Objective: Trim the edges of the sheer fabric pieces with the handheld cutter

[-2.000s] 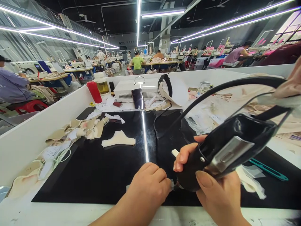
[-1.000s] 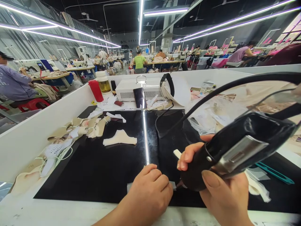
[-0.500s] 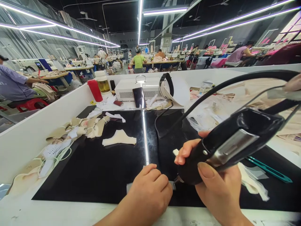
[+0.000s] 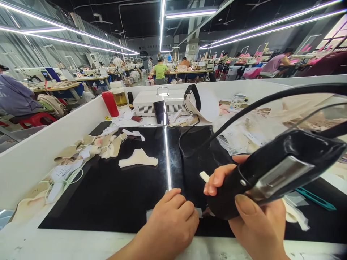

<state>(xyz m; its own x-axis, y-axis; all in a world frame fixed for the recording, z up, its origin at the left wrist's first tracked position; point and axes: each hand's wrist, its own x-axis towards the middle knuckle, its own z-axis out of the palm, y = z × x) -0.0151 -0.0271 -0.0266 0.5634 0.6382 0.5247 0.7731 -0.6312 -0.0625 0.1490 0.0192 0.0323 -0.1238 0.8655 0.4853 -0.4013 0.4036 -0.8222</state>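
Near the front edge of the black mat [image 4: 103,195], the right hand [image 4: 258,222] wraps round a corded black handheld power tool [image 4: 279,175], which slants up and rightward; its lower end lies just beside the left hand [image 4: 175,218]. That hand is curled low over a translucent strip [image 4: 149,215], whose ends show on either side; whether the fingers pinch it cannot be told. Compared with half a second earlier, the tool's rear end sits farther right and slightly lower, while the left hand keeps its place. Behind the mat, a white-topped jar [image 4: 119,97] holds yellow contents; the interior of the adjacent red cylindrical container [image 4: 110,104] is hidden.
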